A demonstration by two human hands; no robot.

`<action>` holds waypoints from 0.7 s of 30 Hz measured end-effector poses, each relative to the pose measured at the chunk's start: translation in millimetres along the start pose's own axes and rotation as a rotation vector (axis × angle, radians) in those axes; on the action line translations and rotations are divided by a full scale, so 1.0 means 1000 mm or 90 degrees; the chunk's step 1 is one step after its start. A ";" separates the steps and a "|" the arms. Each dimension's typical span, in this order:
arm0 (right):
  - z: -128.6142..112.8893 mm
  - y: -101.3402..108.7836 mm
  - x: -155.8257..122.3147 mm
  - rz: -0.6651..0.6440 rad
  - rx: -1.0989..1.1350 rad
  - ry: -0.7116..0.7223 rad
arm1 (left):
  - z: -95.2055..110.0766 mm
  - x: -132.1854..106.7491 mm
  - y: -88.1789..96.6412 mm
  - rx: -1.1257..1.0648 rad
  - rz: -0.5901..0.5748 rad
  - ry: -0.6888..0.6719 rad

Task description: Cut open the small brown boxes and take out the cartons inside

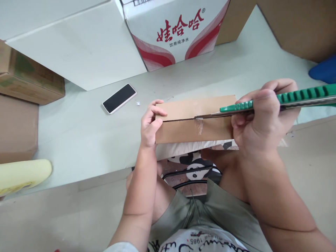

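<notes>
A small brown cardboard box [194, 120] lies flat in front of me, its top seam running left to right. My left hand [150, 122] grips the box's left end, fingers curled over the top flap. My right hand [265, 119] is closed round a green utility knife [288, 98]. The knife's blade lies along the seam and its tip reaches a strip of clear tape [200, 125] near the middle of the box.
A phone [119, 98] lies screen-up on the pale floor to the left. A white and red printed carton [173, 31] stands behind the box, with brown cartons [28, 75] at left and back right. A yellow roll [23, 175] lies at lower left.
</notes>
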State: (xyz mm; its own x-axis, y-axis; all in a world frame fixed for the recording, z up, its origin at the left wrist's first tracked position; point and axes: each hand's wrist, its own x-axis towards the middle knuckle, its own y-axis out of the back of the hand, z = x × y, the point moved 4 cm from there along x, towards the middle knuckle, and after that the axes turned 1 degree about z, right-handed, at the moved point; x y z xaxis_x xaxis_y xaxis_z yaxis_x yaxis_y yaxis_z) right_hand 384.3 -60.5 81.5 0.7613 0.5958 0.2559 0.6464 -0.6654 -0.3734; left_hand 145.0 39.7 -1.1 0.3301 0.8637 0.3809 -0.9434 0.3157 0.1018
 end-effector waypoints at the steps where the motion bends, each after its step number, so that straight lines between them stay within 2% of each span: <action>1: 0.000 0.000 0.001 -0.001 0.004 0.000 | 0.000 0.000 0.000 -0.004 0.001 -0.002; 11: -0.002 -0.003 0.003 0.006 -0.010 -0.041 | 0.001 0.000 -0.003 -0.043 0.004 0.011; 21: 0.000 0.000 -0.001 -0.009 -0.034 -0.018 | 0.001 0.000 -0.002 -0.016 -0.002 0.009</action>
State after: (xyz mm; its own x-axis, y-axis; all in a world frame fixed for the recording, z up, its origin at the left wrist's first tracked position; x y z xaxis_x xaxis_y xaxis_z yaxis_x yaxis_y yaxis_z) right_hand 383.1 -61.2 81.7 0.7512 0.6168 0.2350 0.6589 -0.6799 -0.3219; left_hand 147.1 38.4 -0.6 0.3337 0.8681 0.3676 -0.9413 0.3283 0.0791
